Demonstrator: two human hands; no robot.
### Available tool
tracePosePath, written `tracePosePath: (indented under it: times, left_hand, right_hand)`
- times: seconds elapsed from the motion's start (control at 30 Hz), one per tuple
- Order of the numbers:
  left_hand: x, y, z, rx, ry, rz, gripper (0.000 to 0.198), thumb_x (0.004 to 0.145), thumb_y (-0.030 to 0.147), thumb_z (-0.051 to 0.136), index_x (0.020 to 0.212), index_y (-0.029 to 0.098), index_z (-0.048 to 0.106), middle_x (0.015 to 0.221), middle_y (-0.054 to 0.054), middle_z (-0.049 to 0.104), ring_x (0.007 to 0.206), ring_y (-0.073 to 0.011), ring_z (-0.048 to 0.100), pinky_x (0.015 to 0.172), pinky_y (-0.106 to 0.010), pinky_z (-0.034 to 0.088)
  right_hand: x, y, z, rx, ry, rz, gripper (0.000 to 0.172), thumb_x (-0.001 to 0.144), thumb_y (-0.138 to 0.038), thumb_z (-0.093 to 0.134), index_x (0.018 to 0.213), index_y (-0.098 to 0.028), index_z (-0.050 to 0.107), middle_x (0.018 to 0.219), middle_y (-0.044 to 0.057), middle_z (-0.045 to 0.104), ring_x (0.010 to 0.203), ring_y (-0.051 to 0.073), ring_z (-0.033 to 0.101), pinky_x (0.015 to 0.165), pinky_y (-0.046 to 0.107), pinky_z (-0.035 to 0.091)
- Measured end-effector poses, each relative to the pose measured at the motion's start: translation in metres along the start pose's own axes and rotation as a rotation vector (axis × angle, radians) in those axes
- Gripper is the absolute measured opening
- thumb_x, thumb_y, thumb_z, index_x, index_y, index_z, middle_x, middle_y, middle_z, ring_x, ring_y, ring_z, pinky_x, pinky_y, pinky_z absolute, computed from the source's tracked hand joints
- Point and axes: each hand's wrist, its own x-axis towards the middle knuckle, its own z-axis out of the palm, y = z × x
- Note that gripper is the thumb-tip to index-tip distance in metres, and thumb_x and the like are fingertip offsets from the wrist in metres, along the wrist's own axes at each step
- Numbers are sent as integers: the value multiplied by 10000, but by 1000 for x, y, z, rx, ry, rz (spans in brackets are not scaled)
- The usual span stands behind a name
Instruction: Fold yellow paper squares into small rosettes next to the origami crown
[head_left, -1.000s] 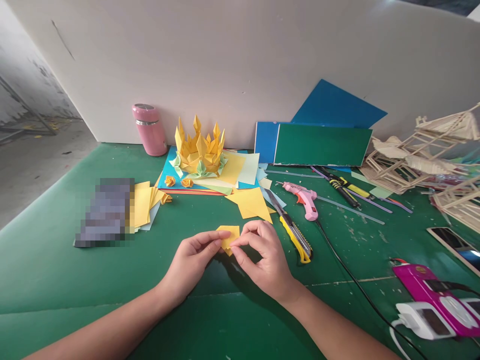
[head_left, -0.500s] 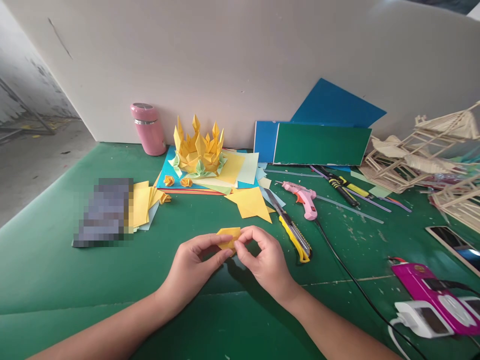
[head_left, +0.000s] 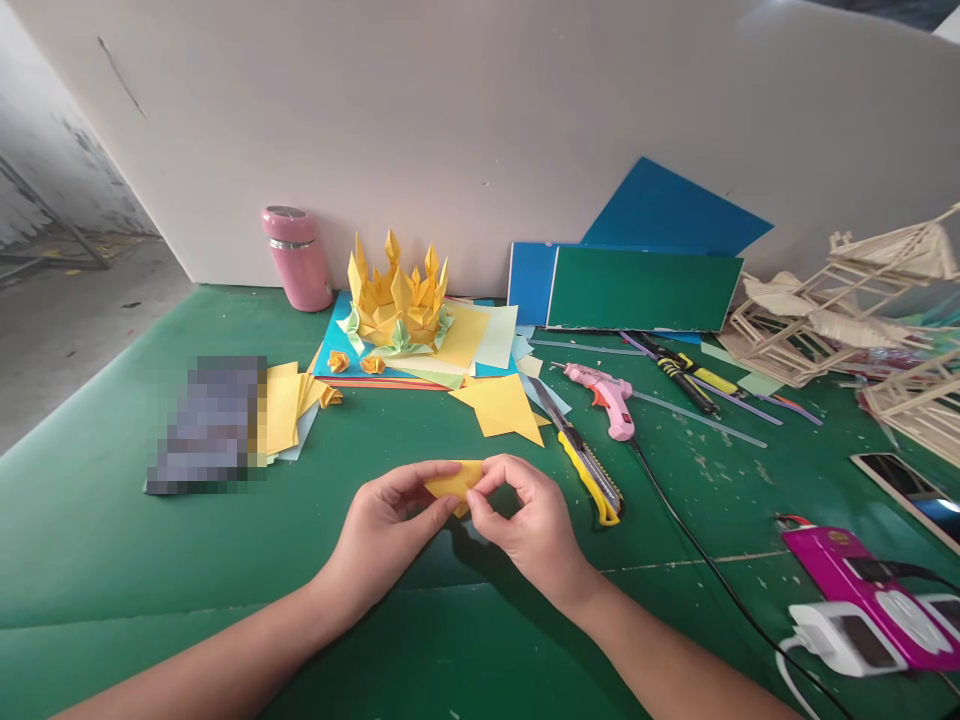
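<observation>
A small piece of folded yellow paper is pinched between my two hands, just above the green tabletop. My left hand grips its left side with thumb and forefinger. On the right edge, the thumb and fingertips of my right hand are closed; they cover part of the folds. Beyond the hands lies a loose yellow paper sheet. A yellow paper crown with pale green leaves stands further back on coloured sheets, and small folded yellow flowers sit in front of it.
To the right lie a yellow utility knife, a pink glue gun with a black cord, and a magenta power strip. A pink bottle stands at the back left. Stick models occupy the far right.
The folded paper has tilted in my fingers and shows a different face, with a point hanging below. My left thumb and right fingertips have shifted slightly on it.
</observation>
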Motion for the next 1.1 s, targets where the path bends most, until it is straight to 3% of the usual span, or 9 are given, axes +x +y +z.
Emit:
tracePosePath:
  times: [0.4, 0.67, 0.8, 0.93, 1.1]
  left_hand:
    - [-1, -2, -1, -61, -21, -34, 294, 604, 279, 780, 871, 169, 723, 941, -55, 777, 813, -213, 720, 729, -279, 591]
    - [0, -2, -2, -103, -33, -39, 296, 617, 280, 783, 880, 168, 707, 889, -42, 768, 765, -177, 699, 714, -260, 580]
    - [-1, -5, -2, -86, -64, -9, 309, 642, 276, 771, 920, 176, 681, 905, -40, 742, 805, -184, 689, 740, -276, 572]
    - [-2, -7, -1, -88, -97, 14, 279, 684, 279, 740, 929, 180, 650, 936, -41, 713, 806, -185, 688, 734, -288, 571]
    - [-2, -2, 2, -218, -126, -2, 515, 666, 271, 765, 1108, 204, 508, 804, -5, 711, 733, -172, 694, 695, -291, 570]
  right_hand:
    - [-1, 1, 1, 99, -19, 76, 139, 749, -193, 586, 636, -205, 506, 688, 0, 587, 660, 155, 578, 635, 281, 486]
    - [-1, 2, 2, 296, -35, 196, 121, 760, -223, 601, 729, -214, 485, 701, -26, 529, 653, 131, 546, 625, 257, 482]
    - [1, 0, 2, 384, -49, 266, 172, 740, -236, 625, 764, -221, 455, 692, -50, 489, 615, 106, 509, 594, 235, 460]
    - [1, 0, 2, 481, -149, 350, 275, 729, -250, 640, 908, -237, 432, 618, -92, 468, 535, 93, 509, 520, 216, 433]
    - [2, -1, 1, 560, -200, 432, 321, 724, -287, 649, 942, -240, 418, 628, -95, 528, 488, 84, 555, 511, 218, 461]
